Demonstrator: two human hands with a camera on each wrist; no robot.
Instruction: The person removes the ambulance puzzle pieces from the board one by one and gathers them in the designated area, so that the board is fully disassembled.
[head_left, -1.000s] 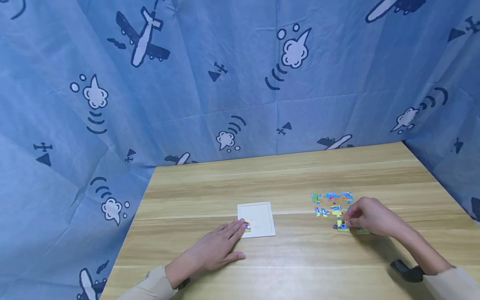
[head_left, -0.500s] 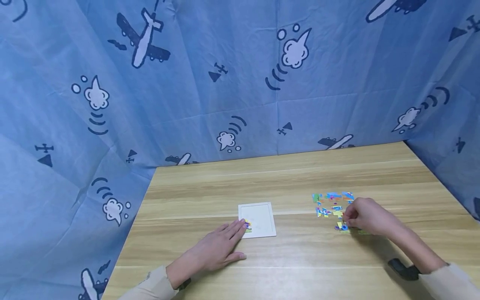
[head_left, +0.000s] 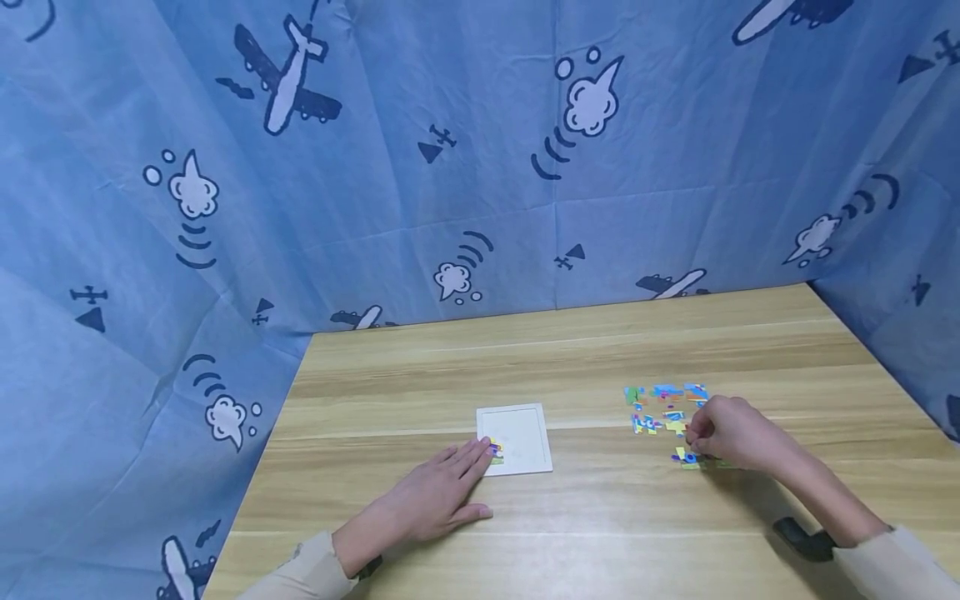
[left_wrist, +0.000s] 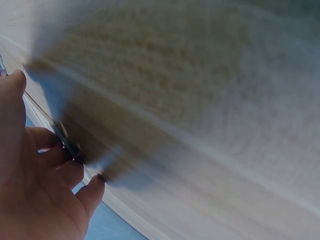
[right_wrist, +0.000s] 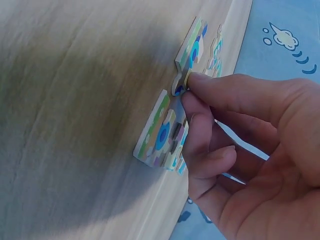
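Note:
My left hand [head_left: 441,493] lies flat with its fingers extended, fingertips on the left side of a square white puzzle tray [head_left: 527,440]. Under and beside those fingertips, one colourful puzzle piece [head_left: 497,457] sits in the tray's near left corner, partly covered. On the right, my right hand [head_left: 738,433] pinches the edge of a puzzle piece with a blue circle and a green border [right_wrist: 194,54] between thumb and index finger. Another green-bordered piece [right_wrist: 161,135] lies close beside it on the table. The left wrist view shows the left hand's fingers from the side.
Several loose puzzle pieces [head_left: 647,424] lie in rows on the wooden table [head_left: 585,517] beyond the right hand. A blue curtain printed with planes [head_left: 495,167] stands behind the table and along its sides. A dark band [head_left: 804,540] is at the right wrist.
The piece at my right fingertips has shifted slightly toward the near side and turned a little. My right forearm has moved slightly left. My left hand stays on the tray.

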